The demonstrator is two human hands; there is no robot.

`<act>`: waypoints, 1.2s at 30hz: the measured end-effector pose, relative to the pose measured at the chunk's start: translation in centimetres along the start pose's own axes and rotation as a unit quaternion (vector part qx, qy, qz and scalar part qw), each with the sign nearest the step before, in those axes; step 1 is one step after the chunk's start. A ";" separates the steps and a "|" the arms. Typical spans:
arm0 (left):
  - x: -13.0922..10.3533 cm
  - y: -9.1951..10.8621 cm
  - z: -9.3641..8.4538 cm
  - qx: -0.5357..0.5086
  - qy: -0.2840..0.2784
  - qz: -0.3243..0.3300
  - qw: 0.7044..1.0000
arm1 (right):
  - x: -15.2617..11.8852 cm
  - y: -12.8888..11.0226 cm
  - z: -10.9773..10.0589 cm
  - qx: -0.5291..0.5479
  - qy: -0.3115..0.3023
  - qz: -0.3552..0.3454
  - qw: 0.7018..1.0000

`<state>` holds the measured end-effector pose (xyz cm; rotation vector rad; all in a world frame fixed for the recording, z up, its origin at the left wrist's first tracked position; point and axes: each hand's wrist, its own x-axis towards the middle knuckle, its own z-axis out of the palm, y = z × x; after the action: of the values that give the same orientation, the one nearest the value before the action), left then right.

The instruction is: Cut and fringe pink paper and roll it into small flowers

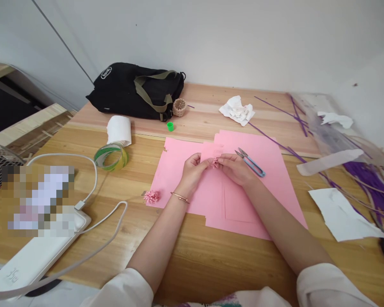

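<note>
My left hand (192, 168) and my right hand (235, 167) meet over the pink paper sheets (182, 196). Between their fingertips is a small fringed pink paper flower (215, 162), with a strip of pink paper (210, 151) standing up behind it. Both hands are closed in a pinch; the fingers partly hide the flower. Just right of my right hand, blue thread snips (251, 163) lie on the paper. A second pink paper flower (152, 196) rests at the left edge of the sheets, apart from both hands.
Left are a tape roll (111, 157), a paper roll (119, 129), a power strip (41, 251) and white cables. Behind sit a black bag (121, 91), a small woven basket (179, 107), a green cap (170, 126) and crumpled tissue (237, 110). Purple strips (368, 183) spread at right.
</note>
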<state>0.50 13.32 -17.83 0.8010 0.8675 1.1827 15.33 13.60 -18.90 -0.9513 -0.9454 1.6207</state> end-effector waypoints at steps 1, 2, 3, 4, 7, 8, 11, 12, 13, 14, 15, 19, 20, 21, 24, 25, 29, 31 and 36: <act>0.0 0.1 0.0 0.001 -0.001 0.001 1.000 | 0.0 0.0 0.0 0.001 -0.001 0.000 1.000; 0.0 0.1 0.0 0.001 -0.001 0.002 1.000 | 0.0 -0.1 0.0 0.003 -0.002 -0.001 1.000; -0.1 0.1 0.0 0.000 0.000 0.003 1.000 | 0.1 -0.1 0.0 0.006 -0.004 -0.001 1.000; 0.0 0.1 0.0 -0.002 0.002 0.003 1.000 | 0.1 -0.2 0.0 0.010 -0.006 -0.001 1.000; 0.0 0.0 -0.2 -0.012 0.009 0.003 1.000 | 0.0 -0.3 0.2 0.018 -0.013 0.002 1.000; 0.1 -0.1 -0.2 -0.016 0.010 0.002 1.000 | 0.0 -0.3 0.2 0.015 -0.011 0.002 1.000; 0.3 -0.4 -0.3 -0.029 0.012 0.000 1.000 | -0.1 -0.3 0.4 -0.009 0.003 0.004 1.000; 0.3 -0.4 -0.3 -0.031 0.013 0.000 0.999 | -0.2 -0.2 0.4 -0.016 0.007 0.006 1.000; 0.3 -0.4 -0.2 -0.031 0.015 0.000 0.999 | -0.2 -0.2 0.4 -0.021 0.010 0.008 1.000; 0.3 -0.4 -0.2 -0.031 0.016 -0.001 0.999 | -0.2 -0.2 0.5 -0.023 0.012 0.009 1.000; 0.3 -0.4 -0.2 -0.032 0.017 -0.002 0.999 | -0.2 -0.2 0.5 -0.024 0.014 0.009 1.000; 0.2 -0.3 -0.1 -0.035 0.012 -0.005 0.999 | -0.2 -0.2 0.4 -0.010 0.021 0.008 1.000; 0.2 -0.2 -0.1 -0.036 0.011 -0.005 0.999 | -0.2 -0.1 0.4 -0.005 0.023 0.008 1.000; 0.2 -0.2 -0.1 -0.037 0.011 -0.005 0.999 | -0.2 -0.1 0.4 0.000 0.025 0.007 1.000; 0.3 -0.3 -0.2 -0.044 0.010 -0.007 0.999 | -0.1 0.0 0.3 0.010 0.032 0.005 0.999; 0.3 -0.3 -0.2 -0.046 0.010 -0.007 0.999 | -0.1 0.1 0.3 0.012 0.034 0.005 0.999; 0.3 -0.3 -0.2 -0.045 0.011 -0.003 0.999 | 0.0 0.1 0.3 0.018 0.038 0.007 0.999; 0.3 -0.3 -0.1 -0.045 0.012 -0.001 0.999 | 0.0 0.1 0.2 0.013 0.045 0.015 0.999; 0.3 -0.3 0.0 -0.035 0.011 -0.013 0.999 | 0.0 0.2 -0.4 -0.019 0.048 0.025 0.998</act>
<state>0.61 13.51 -18.12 0.7206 0.8474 1.1947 15.64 13.62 -19.28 -1.0767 -0.8950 1.5877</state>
